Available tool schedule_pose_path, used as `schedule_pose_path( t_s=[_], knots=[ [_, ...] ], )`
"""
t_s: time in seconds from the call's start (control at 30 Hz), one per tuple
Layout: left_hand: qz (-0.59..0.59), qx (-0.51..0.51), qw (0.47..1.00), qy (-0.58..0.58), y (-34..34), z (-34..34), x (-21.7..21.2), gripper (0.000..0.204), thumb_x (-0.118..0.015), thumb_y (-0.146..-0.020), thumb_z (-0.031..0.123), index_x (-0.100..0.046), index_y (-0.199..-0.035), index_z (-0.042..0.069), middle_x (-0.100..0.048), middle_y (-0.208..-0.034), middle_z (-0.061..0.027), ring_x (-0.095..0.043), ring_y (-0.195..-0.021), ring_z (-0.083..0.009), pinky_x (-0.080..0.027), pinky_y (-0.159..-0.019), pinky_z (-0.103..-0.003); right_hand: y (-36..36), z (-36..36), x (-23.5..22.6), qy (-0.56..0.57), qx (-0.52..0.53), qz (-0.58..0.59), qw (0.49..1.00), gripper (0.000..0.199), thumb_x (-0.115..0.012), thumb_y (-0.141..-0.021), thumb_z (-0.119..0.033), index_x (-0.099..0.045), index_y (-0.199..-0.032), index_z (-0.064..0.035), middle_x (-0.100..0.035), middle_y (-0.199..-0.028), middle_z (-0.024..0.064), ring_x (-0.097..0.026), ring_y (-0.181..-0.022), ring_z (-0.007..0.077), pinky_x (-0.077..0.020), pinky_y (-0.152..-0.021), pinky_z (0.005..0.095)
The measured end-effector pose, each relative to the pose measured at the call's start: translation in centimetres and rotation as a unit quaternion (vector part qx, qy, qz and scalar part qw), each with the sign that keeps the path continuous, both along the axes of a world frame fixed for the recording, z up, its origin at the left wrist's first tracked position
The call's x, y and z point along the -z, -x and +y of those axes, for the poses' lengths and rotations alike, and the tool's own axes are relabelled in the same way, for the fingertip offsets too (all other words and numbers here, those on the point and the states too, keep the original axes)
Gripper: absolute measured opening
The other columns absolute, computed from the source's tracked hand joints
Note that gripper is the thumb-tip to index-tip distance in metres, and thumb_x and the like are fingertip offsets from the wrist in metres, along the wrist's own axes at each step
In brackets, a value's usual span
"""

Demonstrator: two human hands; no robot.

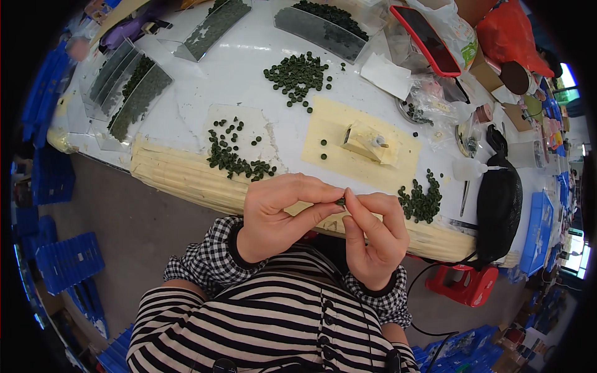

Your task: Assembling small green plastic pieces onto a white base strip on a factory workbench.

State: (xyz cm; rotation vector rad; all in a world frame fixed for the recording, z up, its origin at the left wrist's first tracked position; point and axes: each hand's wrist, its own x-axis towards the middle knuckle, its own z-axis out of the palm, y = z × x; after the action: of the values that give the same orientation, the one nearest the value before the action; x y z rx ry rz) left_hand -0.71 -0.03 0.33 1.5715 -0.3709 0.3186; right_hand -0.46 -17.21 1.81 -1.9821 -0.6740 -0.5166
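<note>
Over the table's front edge, my left hand pinches a small dark green piece between thumb and forefinger. My right hand meets it from the other side, its fingers closed at the same piece. The fingertips cover most of it, so its exact shape cannot be made out. Just beyond my left hand lies a loose heap of small dark green pieces. Another heap of dark green pieces is to the right of my right hand. A block wrapped in cream tape stands on a cream sheet, near two loose green pieces.
A larger pile of round green pieces lies farther back. Clear trays with green pieces stand at the left and back. On the right are a red-cased phone, a white-nozzled bottle, tweezers and a black mesh bag.
</note>
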Motion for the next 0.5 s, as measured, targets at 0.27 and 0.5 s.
schedule_pose_path(
  t_s=[0.27, 0.5],
  knots=[
    [-0.042, -0.008, 0.999, -0.028, -0.16, 0.03, -0.23, 0.023, -0.074, -0.077, -0.007, -0.072, -0.099, 0.000, -0.072, -0.088, -0.0113, -0.070, -0.077, -0.0207, -0.054, -0.067, -0.027, -0.01, -0.03, -0.04, 0.004, 0.000, 0.000, 1.000, 0.035, -0.074, -0.073, 0.003, -0.072, -0.108, -0.0010, -0.065, -0.090, 0.0083, -0.060, -0.076, 0.0216, -0.0480, -0.067, 0.0302],
    [-0.054, -0.013, 0.997, -0.047, -0.15, 0.11, -0.28, 0.023, -0.073, -0.076, -0.008, -0.072, -0.097, 0.000, -0.073, -0.092, -0.0119, -0.071, -0.080, -0.0222, -0.056, -0.069, -0.028, 0.02, -0.06, -0.06, 0.005, 0.001, 0.001, 1.000, 0.035, -0.074, -0.073, 0.003, -0.072, -0.108, -0.0009, -0.065, -0.090, 0.0085, -0.060, -0.076, 0.0218, -0.0485, -0.067, 0.0303]
  ],
)
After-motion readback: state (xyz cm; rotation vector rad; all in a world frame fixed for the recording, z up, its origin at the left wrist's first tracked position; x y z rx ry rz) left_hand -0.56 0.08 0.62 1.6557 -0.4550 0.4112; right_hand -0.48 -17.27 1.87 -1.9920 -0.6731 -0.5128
